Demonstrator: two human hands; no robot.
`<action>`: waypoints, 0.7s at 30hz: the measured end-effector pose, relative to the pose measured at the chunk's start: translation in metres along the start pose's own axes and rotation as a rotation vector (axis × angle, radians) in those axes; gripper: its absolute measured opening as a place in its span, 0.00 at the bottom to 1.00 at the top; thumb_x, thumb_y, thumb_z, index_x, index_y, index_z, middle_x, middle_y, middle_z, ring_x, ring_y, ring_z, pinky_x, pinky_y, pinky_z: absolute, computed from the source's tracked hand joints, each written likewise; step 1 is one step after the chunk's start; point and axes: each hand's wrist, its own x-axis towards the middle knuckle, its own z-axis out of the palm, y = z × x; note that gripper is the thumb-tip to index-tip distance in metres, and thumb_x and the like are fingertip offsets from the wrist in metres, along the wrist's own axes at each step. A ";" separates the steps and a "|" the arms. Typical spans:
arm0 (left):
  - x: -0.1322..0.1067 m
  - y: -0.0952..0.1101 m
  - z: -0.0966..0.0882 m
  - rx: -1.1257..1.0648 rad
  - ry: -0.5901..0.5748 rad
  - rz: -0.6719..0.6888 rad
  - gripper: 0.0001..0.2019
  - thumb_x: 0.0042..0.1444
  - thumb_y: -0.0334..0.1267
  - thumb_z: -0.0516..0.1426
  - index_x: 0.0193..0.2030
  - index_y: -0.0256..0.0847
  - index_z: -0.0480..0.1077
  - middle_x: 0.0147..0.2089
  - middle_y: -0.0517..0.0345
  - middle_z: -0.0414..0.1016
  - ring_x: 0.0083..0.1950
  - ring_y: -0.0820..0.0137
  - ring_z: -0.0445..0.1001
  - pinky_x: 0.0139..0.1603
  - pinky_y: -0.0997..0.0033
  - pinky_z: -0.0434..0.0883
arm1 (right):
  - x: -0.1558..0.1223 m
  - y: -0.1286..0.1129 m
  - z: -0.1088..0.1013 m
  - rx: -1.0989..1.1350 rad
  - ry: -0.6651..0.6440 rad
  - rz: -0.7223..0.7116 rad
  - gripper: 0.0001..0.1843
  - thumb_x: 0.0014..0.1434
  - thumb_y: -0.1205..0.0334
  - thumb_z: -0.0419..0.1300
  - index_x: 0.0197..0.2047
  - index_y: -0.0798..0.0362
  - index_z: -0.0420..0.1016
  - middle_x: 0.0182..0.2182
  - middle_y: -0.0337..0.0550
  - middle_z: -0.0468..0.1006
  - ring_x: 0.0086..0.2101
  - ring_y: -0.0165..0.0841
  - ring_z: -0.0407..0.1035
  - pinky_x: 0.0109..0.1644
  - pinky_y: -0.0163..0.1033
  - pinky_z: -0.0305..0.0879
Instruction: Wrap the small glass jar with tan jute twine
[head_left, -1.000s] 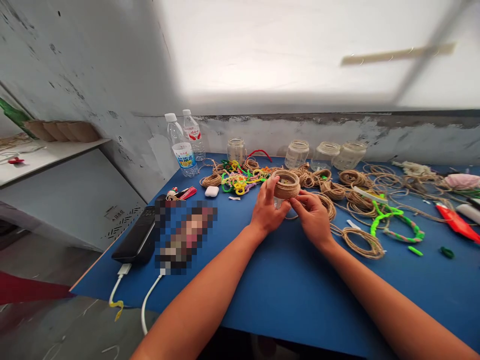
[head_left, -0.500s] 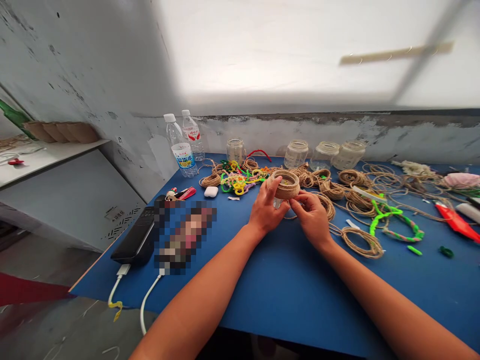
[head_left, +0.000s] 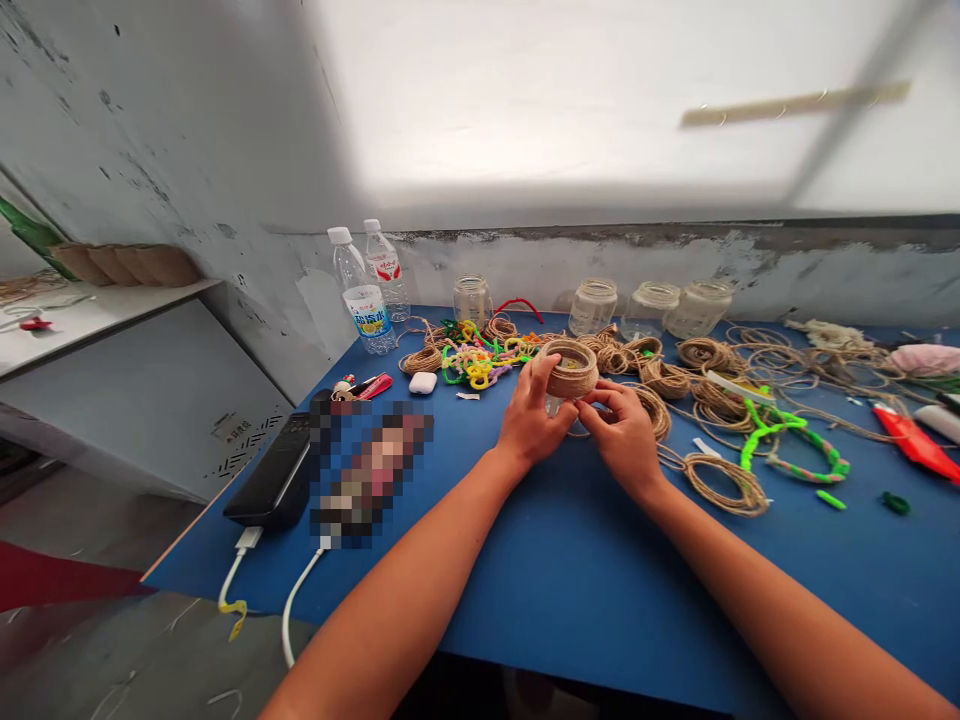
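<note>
A glass jar (head_left: 571,376) with twine wound round its upper part is held upright just above the blue table. My left hand (head_left: 534,412) grips it from the left, its fingers along the side and the thumb low at the front. At the jar's lower right, my right hand (head_left: 621,432) is pinched closed, seemingly on the twine; the fingertips hide exactly what is between them. A coil of twine (head_left: 724,485) lies to the right of my right hand, with a strand running towards that hand.
Several clear jars, among them a jar (head_left: 592,307), stand along the wall. Tangled coloured pipe cleaners (head_left: 480,365) lie behind my left hand. Two plastic bottles (head_left: 366,310) stand at back left. A black power bank (head_left: 274,480) with a cable sits left. A red packet (head_left: 915,445) lies right.
The wrapped jar has shifted very slightly left and tilted a little. Both hands keep nearly the same hold.
</note>
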 end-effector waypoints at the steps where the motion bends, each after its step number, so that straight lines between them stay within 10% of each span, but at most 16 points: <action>1: 0.000 0.000 0.000 -0.001 0.000 -0.001 0.31 0.53 0.36 0.57 0.63 0.46 0.53 0.67 0.48 0.54 0.68 0.60 0.57 0.69 0.53 0.60 | 0.000 0.000 0.000 -0.001 -0.001 -0.001 0.18 0.52 0.46 0.63 0.33 0.54 0.77 0.48 0.53 0.71 0.49 0.41 0.69 0.45 0.45 0.73; 21: 0.000 0.000 0.000 -0.012 0.012 0.008 0.31 0.53 0.34 0.57 0.63 0.46 0.53 0.67 0.49 0.54 0.68 0.61 0.57 0.71 0.53 0.59 | 0.000 0.003 -0.001 -0.050 -0.007 -0.068 0.13 0.54 0.50 0.62 0.34 0.52 0.77 0.48 0.51 0.72 0.50 0.42 0.68 0.40 0.42 0.72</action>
